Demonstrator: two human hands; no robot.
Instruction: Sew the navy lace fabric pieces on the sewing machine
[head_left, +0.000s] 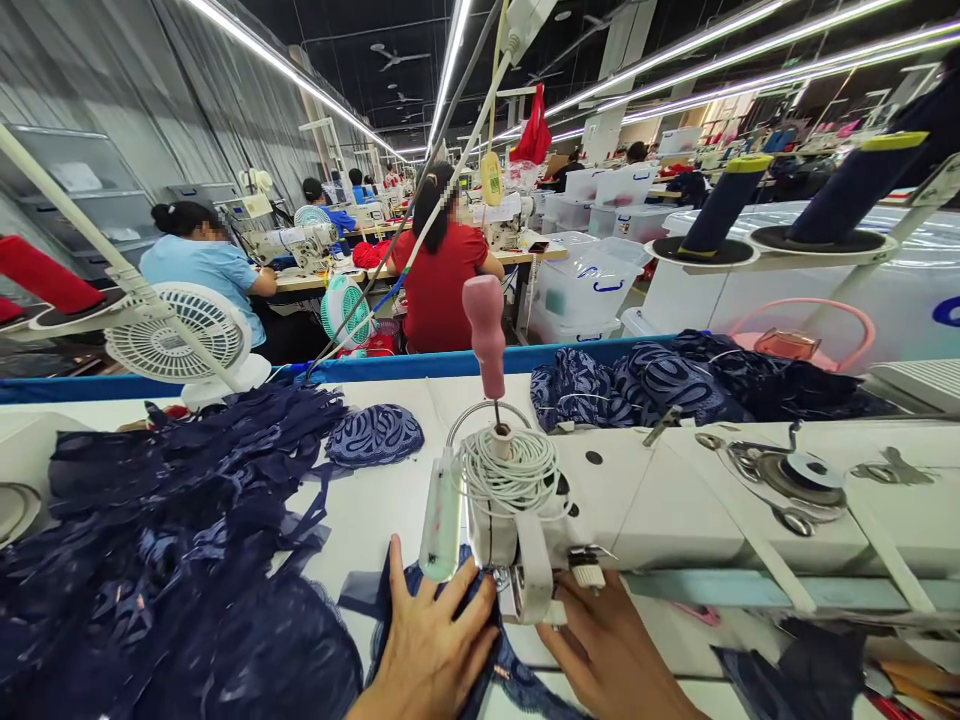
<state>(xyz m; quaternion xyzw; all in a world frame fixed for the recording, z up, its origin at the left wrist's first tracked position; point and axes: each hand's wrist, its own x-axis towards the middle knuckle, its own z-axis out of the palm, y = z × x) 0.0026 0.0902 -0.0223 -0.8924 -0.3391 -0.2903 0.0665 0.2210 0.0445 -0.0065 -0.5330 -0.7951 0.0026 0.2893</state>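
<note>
My left hand lies on a navy lace garment piece, fingers spread and pressing it flat left of the sewing machine's needle area. The sewing machine head stands between my hands. To its right is my right hand, fingers stretched toward the presser foot, some partly hidden behind the head. Its visible fingers look open, near the edge of the fabric. A small lit lamp hangs beside the needle. On the machine top rest a coil of white cord and an upright pink-handled screwdriver.
A heap of navy pieces covers the left side, with a single lace cup beyond. More lace cups lie behind the machine. Scissors rest on the arm. A white fan and navy thread cones stand around. Co-workers sit ahead.
</note>
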